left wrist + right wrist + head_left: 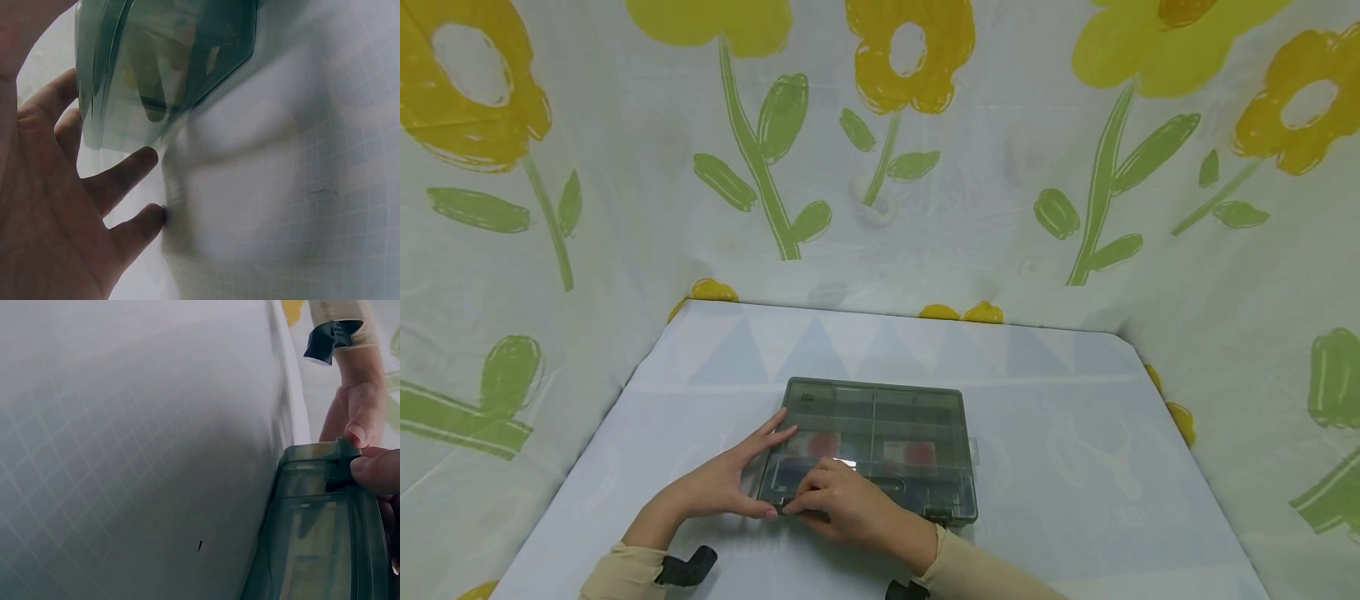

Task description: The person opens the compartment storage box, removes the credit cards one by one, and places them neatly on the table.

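A translucent dark green plastic storage box (917, 421) lies flat on the table, its lid down. Red round shapes on pale cards show through the lid. At its left side my left hand (718, 483) is spread, fingers fairly straight, the thumb by the front left corner. In the left wrist view the left hand (56, 181) has its fingers apart beside the box wall. My right hand (850, 504) reaches across the front with bent fingers at the left front latch. Up close, the right thumb (378, 472) presses on the dark latch (339, 477); the other fingertips are partly hidden.
A second latch (938, 512) sits at the box's front right. The white table (1075, 500) carries a pale blue triangle pattern and is bordered by flower-printed cloth (970, 208) at the back and sides. Black straps (688, 568) are on both wrists.
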Action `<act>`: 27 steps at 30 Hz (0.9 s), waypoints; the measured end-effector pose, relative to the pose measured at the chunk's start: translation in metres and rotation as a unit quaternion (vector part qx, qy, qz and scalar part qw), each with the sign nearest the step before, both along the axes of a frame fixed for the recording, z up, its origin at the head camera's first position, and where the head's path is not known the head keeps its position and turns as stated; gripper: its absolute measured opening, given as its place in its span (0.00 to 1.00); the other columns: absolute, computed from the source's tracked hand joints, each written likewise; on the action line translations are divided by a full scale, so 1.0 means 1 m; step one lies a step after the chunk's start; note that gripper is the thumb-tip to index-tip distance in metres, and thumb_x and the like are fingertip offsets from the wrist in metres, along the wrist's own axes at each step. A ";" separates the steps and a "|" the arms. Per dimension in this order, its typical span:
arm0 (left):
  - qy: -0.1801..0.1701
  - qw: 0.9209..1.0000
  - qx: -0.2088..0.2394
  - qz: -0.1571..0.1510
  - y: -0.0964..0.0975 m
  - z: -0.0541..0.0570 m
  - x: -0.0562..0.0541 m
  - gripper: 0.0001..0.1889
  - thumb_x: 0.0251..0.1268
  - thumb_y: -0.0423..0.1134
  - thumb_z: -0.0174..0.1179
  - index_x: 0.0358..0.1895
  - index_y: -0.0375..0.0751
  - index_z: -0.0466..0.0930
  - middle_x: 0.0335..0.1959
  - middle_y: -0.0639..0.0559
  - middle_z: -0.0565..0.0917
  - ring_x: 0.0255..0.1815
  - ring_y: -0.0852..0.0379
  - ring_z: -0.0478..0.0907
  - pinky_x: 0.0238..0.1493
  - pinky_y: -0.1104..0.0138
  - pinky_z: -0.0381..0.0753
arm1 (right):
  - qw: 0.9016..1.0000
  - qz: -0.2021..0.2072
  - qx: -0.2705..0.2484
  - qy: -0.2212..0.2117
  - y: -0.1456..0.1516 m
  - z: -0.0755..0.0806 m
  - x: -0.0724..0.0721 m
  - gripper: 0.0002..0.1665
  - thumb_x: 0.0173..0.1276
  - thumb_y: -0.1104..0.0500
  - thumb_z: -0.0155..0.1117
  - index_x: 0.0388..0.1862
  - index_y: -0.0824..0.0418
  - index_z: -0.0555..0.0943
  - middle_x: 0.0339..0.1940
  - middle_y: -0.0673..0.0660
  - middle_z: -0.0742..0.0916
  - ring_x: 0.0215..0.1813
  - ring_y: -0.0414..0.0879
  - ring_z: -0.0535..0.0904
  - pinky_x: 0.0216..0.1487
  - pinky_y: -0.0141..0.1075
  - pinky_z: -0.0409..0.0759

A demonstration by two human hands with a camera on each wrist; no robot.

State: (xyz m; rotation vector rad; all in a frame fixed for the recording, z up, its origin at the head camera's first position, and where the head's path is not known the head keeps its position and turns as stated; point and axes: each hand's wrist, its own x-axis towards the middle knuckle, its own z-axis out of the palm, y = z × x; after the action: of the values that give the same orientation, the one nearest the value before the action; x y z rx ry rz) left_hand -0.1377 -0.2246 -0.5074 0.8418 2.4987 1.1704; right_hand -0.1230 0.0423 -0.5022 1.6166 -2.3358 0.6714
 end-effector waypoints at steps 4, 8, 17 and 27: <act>0.002 1.000 -0.001 -0.001 0.000 0.000 0.000 0.57 0.49 0.55 0.79 0.82 0.53 0.55 0.85 0.46 0.43 0.80 0.32 0.50 0.64 0.36 0.73 | 1.000 0.000 0.005 0.007 0.000 0.000 0.000 0.12 0.63 0.58 0.78 0.45 0.49 0.90 0.39 0.44 0.85 0.42 0.36 0.75 0.49 0.21 0.73; 0.002 1.000 -0.002 0.000 0.000 -0.001 0.000 0.57 0.49 0.55 0.79 0.82 0.52 0.55 0.85 0.46 0.43 0.80 0.31 0.50 0.64 0.36 0.73 | 0.999 0.003 0.023 0.022 -0.001 -0.002 0.001 0.11 0.62 0.57 0.78 0.44 0.47 0.91 0.39 0.43 0.85 0.42 0.36 0.75 0.50 0.22 0.73; -0.009 1.000 0.007 0.000 0.000 0.000 0.000 0.57 0.50 0.55 0.79 0.82 0.52 0.55 0.85 0.46 0.42 0.80 0.30 0.48 0.64 0.32 0.70 | 0.999 0.016 0.034 0.030 -0.001 -0.002 0.001 0.10 0.63 0.55 0.78 0.44 0.47 0.91 0.39 0.42 0.86 0.42 0.35 0.74 0.51 0.22 0.72; -0.008 1.000 0.014 -0.002 0.000 0.000 0.000 0.56 0.51 0.54 0.79 0.82 0.49 0.55 0.85 0.45 0.42 0.80 0.29 0.47 0.64 0.30 0.68 | 0.998 0.015 0.061 0.019 -0.001 0.001 0.002 0.10 0.63 0.53 0.78 0.44 0.44 0.90 0.40 0.42 0.83 0.43 0.36 0.72 0.50 0.24 0.71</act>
State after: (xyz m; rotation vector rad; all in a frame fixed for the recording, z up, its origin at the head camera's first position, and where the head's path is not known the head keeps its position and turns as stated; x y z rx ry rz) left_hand -0.1378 -0.2243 -0.5077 0.8393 2.4718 1.2097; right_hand -0.1210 0.0415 -0.5014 1.7028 -2.3709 0.5092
